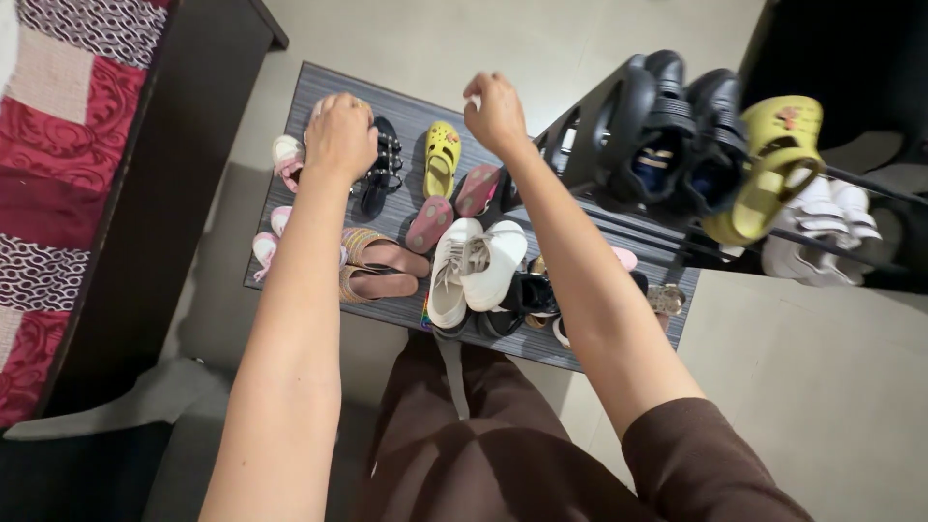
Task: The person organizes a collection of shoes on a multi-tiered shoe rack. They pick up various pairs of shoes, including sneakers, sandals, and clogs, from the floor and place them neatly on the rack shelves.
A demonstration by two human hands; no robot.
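- Two hands up in front of the camera, both arms stretched out over a pile of shoes.
- Left hand (340, 135) is balled up, grip closed, knuckles toward the camera. Can't tell if anything's inside it, nothing pokes out.
- It sits right over the black sandals (380, 166), and the pink shoe (287, 158) peeks out just to its left.
- Right hand (495, 113) has its fingers curled in too, grip looks closed on nothing I can see. Back of the hand faces up.
- Just below and left of that hand is a yellow clog (442, 158) lying flat, and under the wrist a pair of pink-soled shoes (452, 206) turned sole-up.
- Closer to the body: white sneakers (476, 268) side by side with laces showing, tan slippers (380, 268) beside them on the left, another small pink and white pair (268, 240) past those.
- Some dark shoes (522, 302) are jammed in next to the sneakers, partly hidden by the right forearm.
- All of that lies on a grey striped mat (324, 87) on the pale floor (464, 39).
- Off to the right, a black rack (580, 145) holds black clogs (667, 130), a second yellow clog (773, 164) and white sandals (822, 232), all blurry at the edge of the view.
- Left side has a dark cabinet (184, 145) and a red and white patterned cloth (58, 145).
- The person wears brown clothing (483, 454) with a short sleeve.
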